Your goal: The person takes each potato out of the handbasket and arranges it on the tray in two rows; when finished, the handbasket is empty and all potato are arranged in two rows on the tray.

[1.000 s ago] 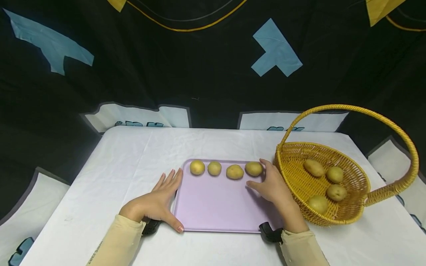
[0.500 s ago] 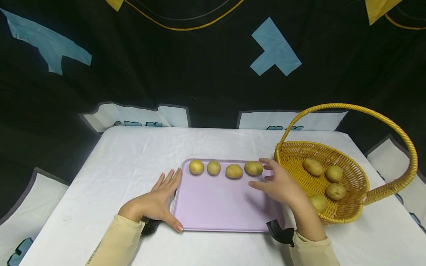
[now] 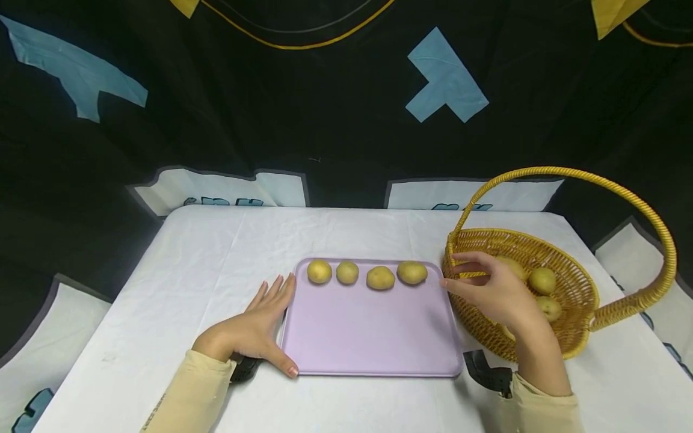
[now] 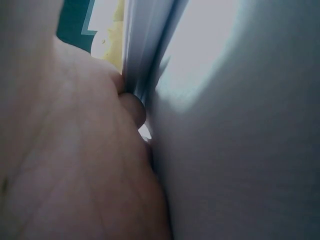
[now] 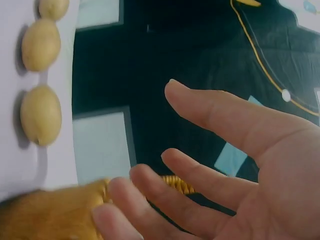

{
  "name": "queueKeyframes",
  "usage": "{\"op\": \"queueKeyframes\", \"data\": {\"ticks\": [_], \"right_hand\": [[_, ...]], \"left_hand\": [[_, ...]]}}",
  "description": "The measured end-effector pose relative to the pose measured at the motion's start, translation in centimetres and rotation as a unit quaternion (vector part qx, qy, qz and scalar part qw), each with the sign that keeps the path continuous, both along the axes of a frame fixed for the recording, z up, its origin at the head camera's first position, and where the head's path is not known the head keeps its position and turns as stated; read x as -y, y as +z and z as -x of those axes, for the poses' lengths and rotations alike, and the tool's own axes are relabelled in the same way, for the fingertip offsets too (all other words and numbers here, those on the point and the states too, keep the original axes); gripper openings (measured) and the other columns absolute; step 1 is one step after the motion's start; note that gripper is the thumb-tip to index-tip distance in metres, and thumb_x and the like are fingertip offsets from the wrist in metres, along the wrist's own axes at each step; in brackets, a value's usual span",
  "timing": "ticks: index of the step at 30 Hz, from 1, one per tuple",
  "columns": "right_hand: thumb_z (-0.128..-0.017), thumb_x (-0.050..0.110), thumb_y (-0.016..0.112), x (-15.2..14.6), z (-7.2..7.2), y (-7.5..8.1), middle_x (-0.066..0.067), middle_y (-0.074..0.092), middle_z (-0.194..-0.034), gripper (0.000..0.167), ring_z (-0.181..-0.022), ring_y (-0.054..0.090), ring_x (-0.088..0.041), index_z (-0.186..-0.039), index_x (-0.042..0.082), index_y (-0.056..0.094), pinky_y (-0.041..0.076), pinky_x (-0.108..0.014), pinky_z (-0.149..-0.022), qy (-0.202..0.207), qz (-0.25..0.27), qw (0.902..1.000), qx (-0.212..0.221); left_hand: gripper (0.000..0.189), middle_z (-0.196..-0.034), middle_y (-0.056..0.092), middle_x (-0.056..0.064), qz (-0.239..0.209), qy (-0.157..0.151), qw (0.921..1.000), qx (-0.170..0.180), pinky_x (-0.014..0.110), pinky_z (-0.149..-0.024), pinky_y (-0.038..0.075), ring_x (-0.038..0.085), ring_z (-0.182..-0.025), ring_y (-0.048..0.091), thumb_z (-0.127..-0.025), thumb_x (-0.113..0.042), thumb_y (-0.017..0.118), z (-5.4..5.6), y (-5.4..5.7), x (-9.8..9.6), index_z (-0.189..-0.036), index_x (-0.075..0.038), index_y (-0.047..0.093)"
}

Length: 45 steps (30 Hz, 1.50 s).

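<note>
The left grip (image 3: 258, 331), fingers spread, rests against the left edge of the lilac tray (image 3: 373, 337), the right grip (image 3: 498, 291), loose and holding nothing, hangs over the left side of the wicker basket (image 3: 575, 310), and four potatoes (image 3: 381, 278) line the tray's far edge.

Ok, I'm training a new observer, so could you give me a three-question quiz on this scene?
1. How many rounded yellow-brown potatoes lie on the flat lilac rectangular tray?
2. True or false: the right hand is holding a potato.
3. At which edge of the tray is the left hand: A, far; B, left; C, right?

Key:
1. Four, in a row along the far side.
2. False; it holds nothing and overlaps the golden woven wicker basket in the head view.
3. B.
</note>
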State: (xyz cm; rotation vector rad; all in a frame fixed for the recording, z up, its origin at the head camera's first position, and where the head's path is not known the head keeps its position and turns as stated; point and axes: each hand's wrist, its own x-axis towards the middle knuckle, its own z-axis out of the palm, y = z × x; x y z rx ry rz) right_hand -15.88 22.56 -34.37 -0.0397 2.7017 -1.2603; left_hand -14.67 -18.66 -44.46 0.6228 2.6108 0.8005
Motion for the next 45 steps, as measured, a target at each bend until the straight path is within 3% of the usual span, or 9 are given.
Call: {"op": "queueKeyframes", "data": {"ticks": [4, 8, 15, 23, 30, 35, 40, 45], "right_hand": [[-0.088, 0.042, 0.078, -1.5, 0.2, 0.3, -0.021, 0.061, -0.129, 0.07, -0.106, 0.065, -0.034, -0.141, 0.003, 0.053, 0.059, -0.035, -0.074, 0.018, -0.019, 0.9996, -0.005], [-0.089, 0.04, 0.078, -3.0, 0.4, 0.6, -0.022, 0.061, -0.125, 0.066, -0.104, 0.064, -0.032, -0.136, -0.001, 0.057, 0.058, -0.036, -0.074, 0.072, -0.058, 0.9957, -0.01], [-0.085, 0.041, 0.08, -6.0, 0.9, 0.5, -0.014, 0.062, -0.118, 0.06, -0.103, 0.063, -0.031, -0.129, 0.004, 0.062, 0.056, -0.047, -0.083, 0.173, -0.162, 0.9709, 0.036], [-0.09, 0.04, 0.075, -8.7, 2.1, -0.1, -0.011, 0.066, -0.12, 0.052, -0.107, 0.063, -0.031, -0.126, 0.004, 0.065, 0.054, -0.048, -0.088, 0.228, -0.172, 0.9553, 0.077], [-0.08, 0.025, 0.084, -9.7, 3.1, -0.2, -0.011, 0.064, -0.117, 0.048, -0.106, 0.059, -0.033, -0.121, 0.007, 0.067, 0.053, -0.05, -0.085, 0.267, -0.201, 0.9357, 0.113], [-0.069, 0.012, 0.086, -9.5, 3.6, -0.2, -0.009, 0.062, -0.115, 0.05, -0.103, 0.055, -0.031, -0.116, 0.009, 0.069, 0.052, -0.042, -0.084, 0.295, -0.195, 0.9265, 0.127], [-0.065, 0.007, 0.086, -9.4, 3.7, -0.4, -0.003, 0.063, -0.11, 0.046, -0.099, 0.051, -0.026, -0.109, 0.01, 0.072, 0.049, -0.033, -0.079, 0.308, -0.174, 0.9246, 0.14], [-0.064, 0.002, 0.085, -9.4, 3.8, -0.8, -0.003, 0.061, -0.109, 0.044, -0.099, 0.05, -0.025, -0.105, 0.01, 0.072, 0.047, -0.033, -0.08, 0.31, -0.15, 0.9256, 0.158]], "left_hand": [[0.165, -0.165, -0.01, 0.022, -0.003, -0.002, 1.0, -0.002, 0.056, -0.118, -0.012, 0.038, -0.15, -0.015, -0.044, -0.069, 0.091, 0.0, 0.1, 0.0, -0.159, 0.0, -0.005], [0.165, -0.165, -0.009, 0.022, -0.004, -0.003, 1.0, -0.004, 0.055, -0.118, -0.012, 0.037, -0.15, -0.014, -0.043, -0.068, 0.091, 0.1, 0.2, 0.0, -0.159, 0.001, -0.005], [0.165, -0.165, -0.01, 0.021, -0.001, -0.004, 1.0, -0.001, 0.055, -0.118, -0.013, 0.037, -0.15, -0.016, -0.044, -0.069, 0.09, 0.1, 0.2, 0.1, -0.159, 0.0, -0.005], [0.165, -0.166, -0.011, 0.018, -0.004, -0.011, 0.9999, -0.001, 0.054, -0.118, -0.015, 0.034, -0.15, -0.017, -0.046, -0.068, 0.09, 0.3, 0.2, 0.0, -0.159, 0.0, -0.008], [0.165, -0.166, -0.01, 0.018, 0.002, -0.009, 1.0, -0.001, 0.054, -0.118, -0.014, 0.034, -0.151, -0.016, -0.045, -0.07, 0.09, 0.3, 0.1, 0.1, -0.159, 0.0, -0.008], [0.165, -0.166, -0.011, 0.019, 0.002, -0.008, 1.0, -0.004, 0.054, -0.118, -0.014, 0.034, -0.151, -0.016, -0.045, -0.07, 0.09, 0.2, 0.1, 0.1, -0.159, 0.0, -0.008], [0.166, -0.165, -0.01, 0.019, -0.001, -0.008, 1.0, -0.005, 0.054, -0.118, -0.014, 0.034, -0.151, -0.016, -0.045, -0.071, 0.089, 0.3, 0.0, 0.0, -0.159, 0.0, -0.007], [0.166, -0.165, -0.01, 0.021, 0.003, -0.003, 1.0, -0.006, 0.054, -0.119, -0.012, 0.036, -0.15, -0.015, -0.043, -0.071, 0.09, 0.2, -0.1, 0.0, -0.159, 0.0, -0.006]]}}
